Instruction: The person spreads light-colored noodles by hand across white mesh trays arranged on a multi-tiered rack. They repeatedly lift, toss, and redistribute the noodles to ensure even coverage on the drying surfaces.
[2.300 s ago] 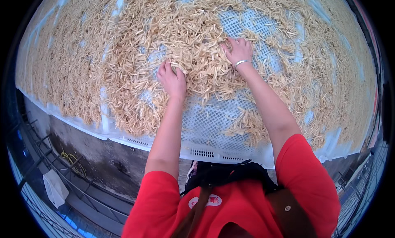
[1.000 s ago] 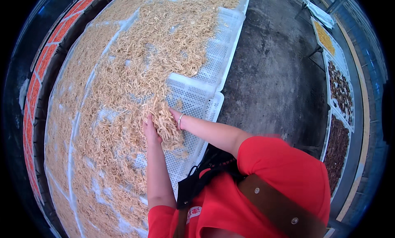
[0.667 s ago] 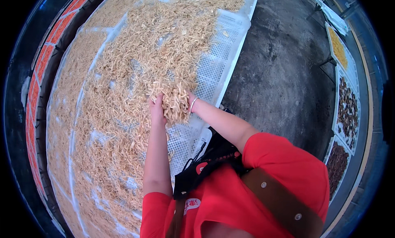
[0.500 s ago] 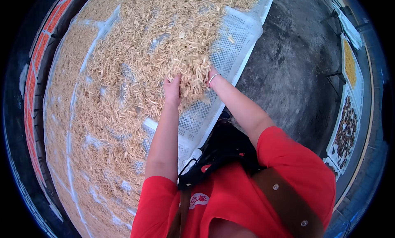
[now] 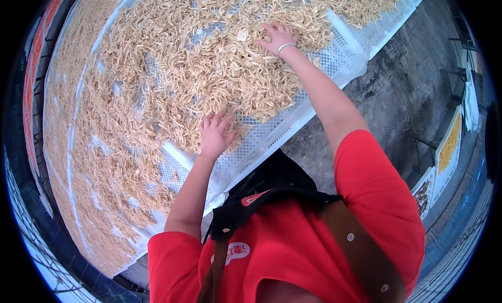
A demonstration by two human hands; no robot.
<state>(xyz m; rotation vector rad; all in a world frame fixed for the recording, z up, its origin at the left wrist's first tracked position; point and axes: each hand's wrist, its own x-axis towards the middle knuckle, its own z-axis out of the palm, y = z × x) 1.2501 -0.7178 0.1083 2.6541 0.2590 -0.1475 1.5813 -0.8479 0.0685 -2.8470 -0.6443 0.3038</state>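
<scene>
Pale, cream-coloured strips of some dried food (image 5: 204,78), whose kind I cannot make out, lie loosely heaped over a white mesh tray (image 5: 264,138). At the tray's near edge my left hand (image 5: 215,135) rests with its fingers spread, the tips touching the strips. Farther off and to the right, my right hand (image 5: 278,38) lies palm down on the layer, fingers apart, a light bangle on its wrist. Neither hand grips anything. Patches of bare mesh show through the layer.
More white trays of the strips (image 5: 86,161) stretch away to the left, split by raised rims. Orange-red trays (image 5: 31,93) stand at the far left. Dark floor (image 5: 397,78) lies to the right, with a tray of yellow pieces (image 5: 449,146) and a tray of dark pieces (image 5: 422,193) beyond.
My hands, earlier close together around a clump of strips, have parted. The right moved farther away, the left slightly nearer. The clump is now spread on the tray, and my view has shifted.
</scene>
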